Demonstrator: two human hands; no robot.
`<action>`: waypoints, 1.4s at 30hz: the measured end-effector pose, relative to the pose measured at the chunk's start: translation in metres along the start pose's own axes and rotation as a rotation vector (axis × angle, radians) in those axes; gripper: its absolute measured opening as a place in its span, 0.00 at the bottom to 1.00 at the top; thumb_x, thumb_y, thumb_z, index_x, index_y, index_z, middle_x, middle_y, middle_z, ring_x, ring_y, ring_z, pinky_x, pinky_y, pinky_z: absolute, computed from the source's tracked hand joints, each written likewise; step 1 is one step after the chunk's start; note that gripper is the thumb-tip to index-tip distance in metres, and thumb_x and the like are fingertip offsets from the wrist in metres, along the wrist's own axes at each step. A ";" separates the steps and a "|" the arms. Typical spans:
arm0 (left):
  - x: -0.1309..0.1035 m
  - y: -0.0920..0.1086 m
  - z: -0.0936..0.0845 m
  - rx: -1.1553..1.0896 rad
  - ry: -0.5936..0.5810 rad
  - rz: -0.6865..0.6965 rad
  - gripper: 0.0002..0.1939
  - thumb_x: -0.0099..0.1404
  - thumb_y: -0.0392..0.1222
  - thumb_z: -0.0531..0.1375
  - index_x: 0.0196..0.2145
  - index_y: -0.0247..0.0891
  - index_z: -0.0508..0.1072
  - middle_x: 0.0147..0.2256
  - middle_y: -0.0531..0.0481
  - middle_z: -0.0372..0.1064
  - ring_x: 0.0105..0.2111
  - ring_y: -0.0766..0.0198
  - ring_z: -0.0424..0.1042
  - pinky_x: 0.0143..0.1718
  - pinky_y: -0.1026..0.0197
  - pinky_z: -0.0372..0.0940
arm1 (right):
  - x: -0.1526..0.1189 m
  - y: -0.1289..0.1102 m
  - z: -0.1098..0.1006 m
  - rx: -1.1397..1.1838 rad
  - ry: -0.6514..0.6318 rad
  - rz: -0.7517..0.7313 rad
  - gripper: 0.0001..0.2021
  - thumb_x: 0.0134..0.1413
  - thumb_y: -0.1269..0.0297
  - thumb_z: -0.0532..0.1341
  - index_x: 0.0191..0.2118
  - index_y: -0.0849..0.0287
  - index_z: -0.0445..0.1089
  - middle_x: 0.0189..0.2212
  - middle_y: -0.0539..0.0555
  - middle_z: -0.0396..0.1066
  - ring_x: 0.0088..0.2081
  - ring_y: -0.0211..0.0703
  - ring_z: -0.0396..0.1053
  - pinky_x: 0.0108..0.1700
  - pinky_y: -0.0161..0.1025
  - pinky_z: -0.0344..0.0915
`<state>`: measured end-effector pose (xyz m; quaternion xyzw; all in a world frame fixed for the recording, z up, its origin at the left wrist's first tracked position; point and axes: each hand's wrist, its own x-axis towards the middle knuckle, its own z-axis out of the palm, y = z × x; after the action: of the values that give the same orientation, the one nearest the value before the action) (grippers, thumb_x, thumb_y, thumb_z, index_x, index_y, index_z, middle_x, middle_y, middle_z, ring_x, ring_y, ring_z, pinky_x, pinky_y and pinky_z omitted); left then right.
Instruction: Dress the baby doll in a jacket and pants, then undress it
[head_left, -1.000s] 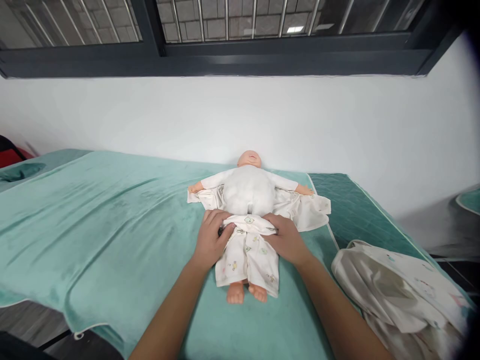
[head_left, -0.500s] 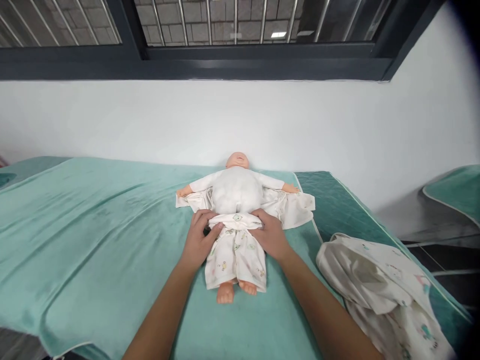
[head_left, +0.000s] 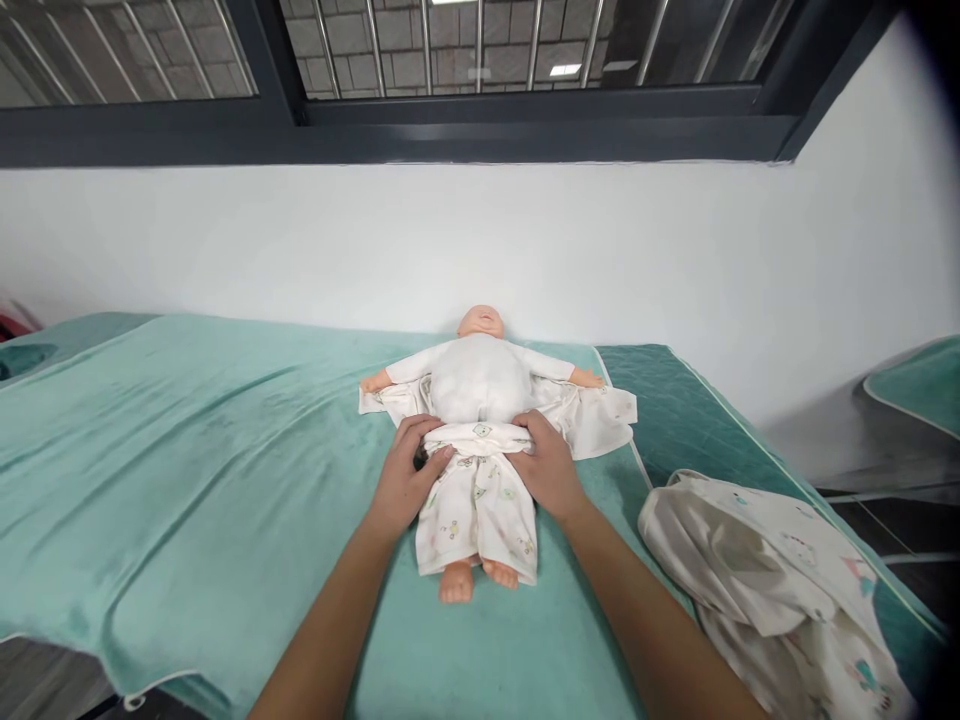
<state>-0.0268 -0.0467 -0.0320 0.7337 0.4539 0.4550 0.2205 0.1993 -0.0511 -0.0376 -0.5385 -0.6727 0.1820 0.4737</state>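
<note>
A baby doll (head_left: 480, 375) with a white cloth body lies on its back, its head by the wall and its feet toward me. Printed white baby pants (head_left: 476, 510) cover its legs, with the bare feet showing below the cuffs. My left hand (head_left: 409, 470) grips the pants' waistband on one side, thumb in front. On the other side my right hand (head_left: 551, 465) holds the same waistband, its fingertips partly hidden in the folds. Spread open under the doll's torso and arms is a printed white baby top (head_left: 600, 420).
A light green blanket (head_left: 210, 480) covers the bed, with a darker green cover (head_left: 675, 410) on the right. A crumpled printed white cloth (head_left: 757, 570) lies near the right edge. White wall (head_left: 480, 240) and a barred window (head_left: 480, 130) stand behind.
The whole view has shifted slightly. Both hands stay on the waistband, and the doll and clothes look much the same.
</note>
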 end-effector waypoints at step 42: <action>-0.033 0.012 0.002 0.162 0.017 0.118 0.08 0.70 0.47 0.55 0.39 0.41 0.68 0.40 0.47 0.71 0.43 0.56 0.67 0.46 0.53 0.63 | -0.029 -0.004 -0.010 -0.126 -0.075 -0.041 0.06 0.52 0.68 0.56 0.36 0.54 0.68 0.31 0.50 0.72 0.36 0.47 0.69 0.38 0.39 0.60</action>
<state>-0.0255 -0.0808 -0.0398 0.7706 0.4473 0.4352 0.1293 0.2047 -0.0817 -0.0425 -0.5462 -0.7109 0.1498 0.4169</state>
